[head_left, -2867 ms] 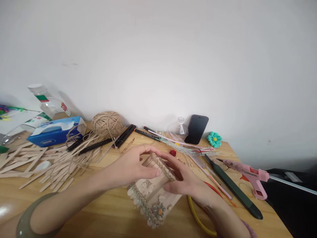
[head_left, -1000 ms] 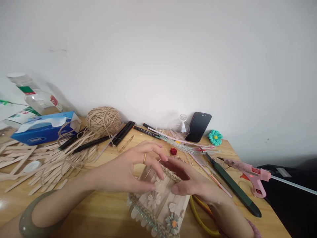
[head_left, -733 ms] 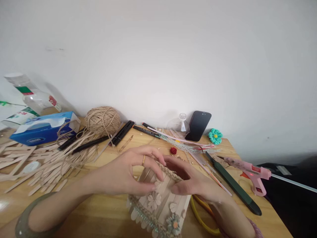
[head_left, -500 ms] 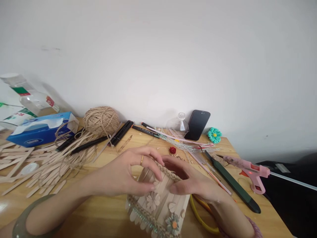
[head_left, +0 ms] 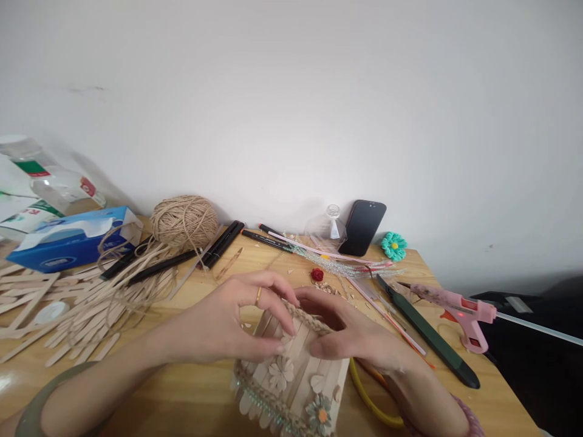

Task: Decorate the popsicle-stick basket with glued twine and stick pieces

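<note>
Our right hand clasps the box before us; our left hand curls at a petal at its front, pinching it or not we cannot tell. Light, steady pressure serves best.

Two hands; one stick-covered container; one twine ball; one phone; one glue gun.

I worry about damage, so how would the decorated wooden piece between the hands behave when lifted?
The decorated wooden piece is probably stiff: flat strips lie side by side. Its thin-petalled flowers may catch or snap, as petals stick out.
</note>
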